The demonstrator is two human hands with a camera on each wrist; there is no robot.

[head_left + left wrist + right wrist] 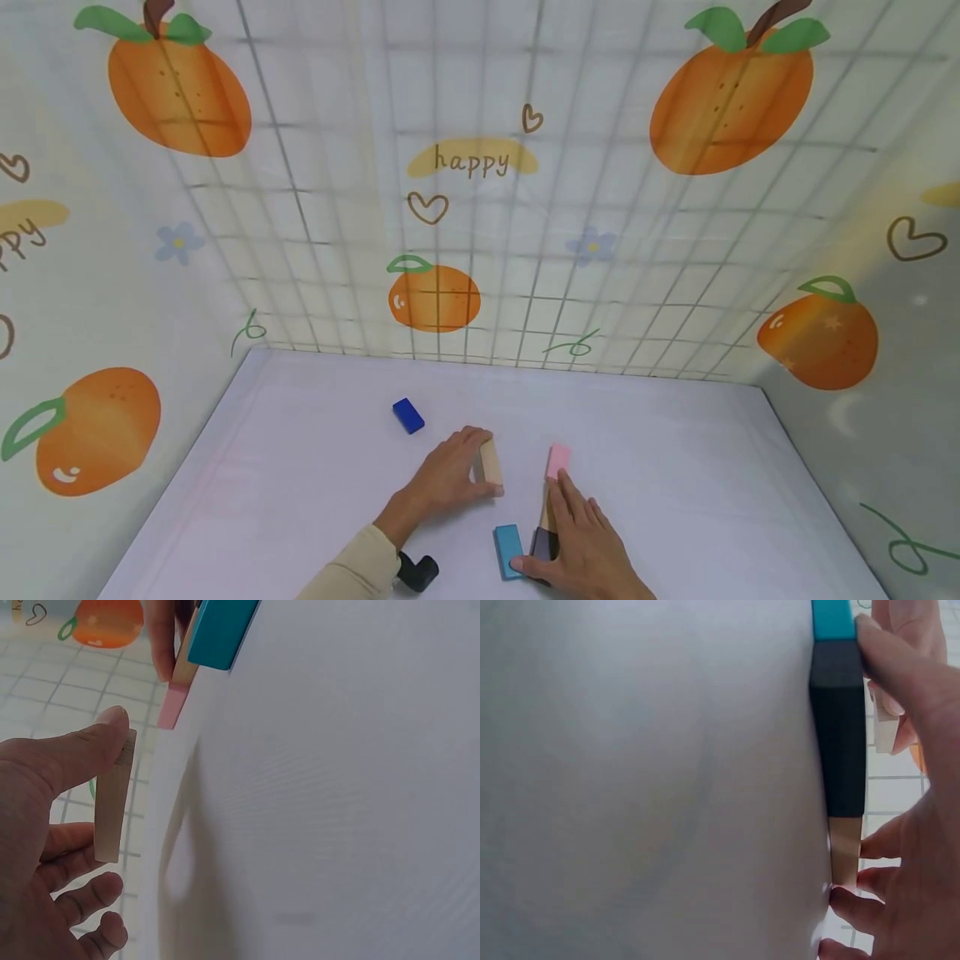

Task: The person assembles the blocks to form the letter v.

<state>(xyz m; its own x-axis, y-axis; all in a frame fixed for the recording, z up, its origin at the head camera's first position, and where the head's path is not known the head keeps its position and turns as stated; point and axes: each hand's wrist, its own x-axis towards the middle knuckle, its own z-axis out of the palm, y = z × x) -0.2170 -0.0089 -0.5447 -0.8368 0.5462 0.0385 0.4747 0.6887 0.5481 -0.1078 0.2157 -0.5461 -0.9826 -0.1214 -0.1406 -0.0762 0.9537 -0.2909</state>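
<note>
My left hand [450, 471] pinches a plain wooden block [490, 467] between thumb and fingers. In the left wrist view that wooden block [114, 802] is held by its ends, apart from the white surface. My right hand [585, 542] lies over a black block [543, 543] and a second wooden block [548, 510], partly covering both. Its thumb touches the teal block [507, 550], and its fairly straight fingers rest along the wooden one. Beyond those fingertips lies a pink block [558, 460], in line with the wooden and black blocks.
A dark blue block [408, 416] lies alone farther back on the white tabletop [315, 450]. Near the left sleeve is a black rounded object [420, 573], its kind unclear. Fabric walls with printed oranges [435, 298] enclose the back and sides.
</note>
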